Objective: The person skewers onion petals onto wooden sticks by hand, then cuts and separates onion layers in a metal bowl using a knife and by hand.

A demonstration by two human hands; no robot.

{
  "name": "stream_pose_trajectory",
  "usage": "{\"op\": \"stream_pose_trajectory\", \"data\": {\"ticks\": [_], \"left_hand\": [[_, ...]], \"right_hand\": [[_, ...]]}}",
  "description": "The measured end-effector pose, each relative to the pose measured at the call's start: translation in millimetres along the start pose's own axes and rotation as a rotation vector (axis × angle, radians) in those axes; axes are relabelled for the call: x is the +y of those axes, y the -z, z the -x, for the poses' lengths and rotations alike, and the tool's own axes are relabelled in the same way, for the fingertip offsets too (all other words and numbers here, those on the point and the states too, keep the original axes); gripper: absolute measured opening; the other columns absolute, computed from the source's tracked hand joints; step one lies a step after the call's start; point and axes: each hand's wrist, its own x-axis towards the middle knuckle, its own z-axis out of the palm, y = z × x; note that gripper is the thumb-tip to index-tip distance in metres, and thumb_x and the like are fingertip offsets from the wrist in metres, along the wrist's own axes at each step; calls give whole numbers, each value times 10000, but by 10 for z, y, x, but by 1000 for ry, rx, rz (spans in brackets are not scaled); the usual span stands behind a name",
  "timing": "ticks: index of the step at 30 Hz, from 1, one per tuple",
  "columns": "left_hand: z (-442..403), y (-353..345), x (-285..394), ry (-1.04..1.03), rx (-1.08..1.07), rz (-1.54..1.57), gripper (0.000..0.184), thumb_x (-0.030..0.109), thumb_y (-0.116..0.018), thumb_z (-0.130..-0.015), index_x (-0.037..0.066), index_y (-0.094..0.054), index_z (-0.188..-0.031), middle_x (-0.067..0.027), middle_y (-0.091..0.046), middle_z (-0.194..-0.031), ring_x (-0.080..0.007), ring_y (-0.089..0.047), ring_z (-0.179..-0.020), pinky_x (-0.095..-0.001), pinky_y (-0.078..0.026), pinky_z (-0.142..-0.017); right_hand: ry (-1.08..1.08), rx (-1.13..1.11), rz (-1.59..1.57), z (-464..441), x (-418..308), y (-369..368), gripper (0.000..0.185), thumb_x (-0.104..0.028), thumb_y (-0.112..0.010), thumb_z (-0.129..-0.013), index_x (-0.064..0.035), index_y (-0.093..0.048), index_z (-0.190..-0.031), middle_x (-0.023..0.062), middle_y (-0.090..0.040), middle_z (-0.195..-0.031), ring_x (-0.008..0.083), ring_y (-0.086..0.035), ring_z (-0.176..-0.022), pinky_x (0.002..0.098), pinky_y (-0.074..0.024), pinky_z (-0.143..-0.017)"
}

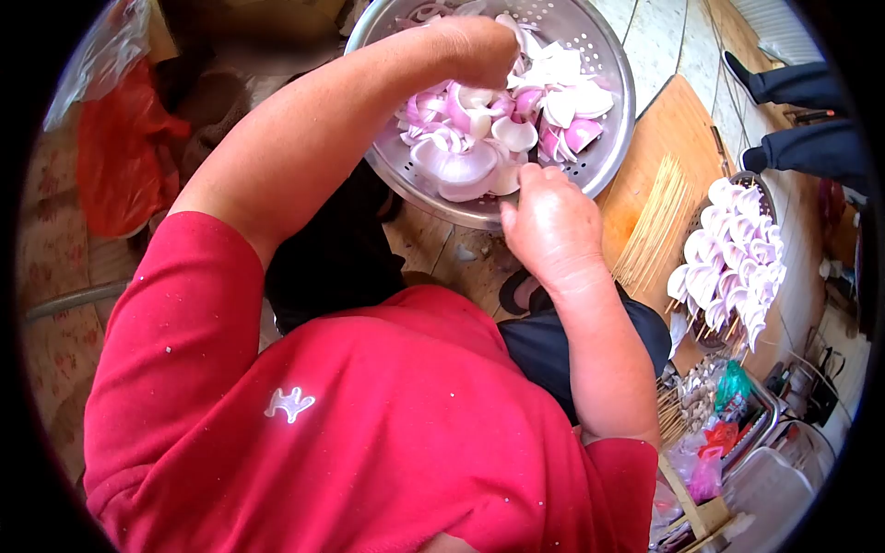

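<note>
A metal colander (619, 138) at the top middle holds many cut pieces of purple and white onion (454, 168). My left hand (484, 53) reaches over its far side into the onion, with the fingers hidden behind the bent wrist. My right hand (555, 221) is closed at the colander's near rim, its fingertips beside the onion. A narrow dark shape stands just beyond those fingers; I cannot make out what they hold. Right of the colander, thin bamboo skewers (656, 221) lie on a wooden board (680, 115).
Skewered onion pieces (733, 249) are heaped in a dark basket at the right. Below are more skewers and coloured plastic bags (710, 465). A red plastic bag (124, 152) hangs at the left. Another person's dark-clothed legs (811, 147) show at the upper right.
</note>
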Motion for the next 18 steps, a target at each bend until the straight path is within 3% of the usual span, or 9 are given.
{"op": "stream_pose_trajectory", "data": {"ticks": [2, 3, 6, 7, 9, 13, 14, 18], "left_hand": [[132, -27, 68, -16, -93, -22, 214, 192, -667, -750, 67, -668, -924, -106, -681, -866, -256, -652, -823, -367, -495, -766], [174, -96, 68, -40, -56, 15, 238, 211, -612, -744, 12, -698, -842, -158, -675, -862, -288, -655, -834, -372, -503, -734], [199, -306, 180, -11, -116, 61, 267, 233, -548, -806, 33, -695, -902, -168, -670, -917, -300, -645, -884, -372, -491, -779], [199, -435, 183, -21, -62, 93, 353, 313, -485, -863, 13, -661, -927, -186, -662, -867, -333, -638, -835, -411, -480, -790], [186, -626, 257, 24, -60, 129, 364, 316, -466, -878, 16, -667, -922, -191, -661, -880, -338, -638, -845, -417, -484, -782], [119, -743, 334, 178, -42, 230, 373, 354, -561, -788, 4, -687, -817, -194, -662, -837, -320, -647, -816, -399, -494, -749], [-9, -812, 282, 184, -127, 175, 338, 270, -601, -718, 42, -689, -952, -153, -663, -991, -283, -639, -931, -359, -501, -796], [81, -699, 304, 239, -58, 337, 343, 237, -589, -671, 7, -686, -908, -184, -656, -973, -292, -637, -922, -364, -495, -798]], "right_hand": [[-76, -16, 26, 15, 48, 5, 317, -227, -686, -732, -10, -547, -917, 160, -618, -831, 316, -645, -773, 406, -523, -697], [-73, -13, 25, 22, 55, 21, 317, -227, -686, -732, -10, -547, -917, 160, -618, -831, 316, -645, -773, 406, -523, -697], [-195, -221, -13, 12, 23, 116, 403, -260, -695, -724, 25, -521, -950, 213, -646, -851, 337, -646, -834, 427, -512, -732], [-193, -217, -12, 17, 30, 94, 403, -260, -695, -724, 25, -521, -950, 213, -646, -851, 337, -646, -834, 427, -512, -732], [-201, -164, -85, 45, 93, 8, 420, -253, -681, -719, 23, -518, -990, 225, -646, -860, 348, -642, -846, 426, -504, -756], [-283, -139, -205, 99, 182, -35, 440, -245, -659, -709, 8, -519, -1041, 223, -645, -889, 359, -633, -869, 420, -490, -789], [-333, -111, -256, 133, 207, -31, 451, -241, -650, -704, -4, -519, -1065, 222, -644, -909, 357, -629, -886, 414, -485, -801], [-488, -49, -457, 229, 437, -76, 471, -253, -634, -699, -8, -546, -1092, 222, -639, -975, 332, -623, -932, 384, -472, -833]]}}
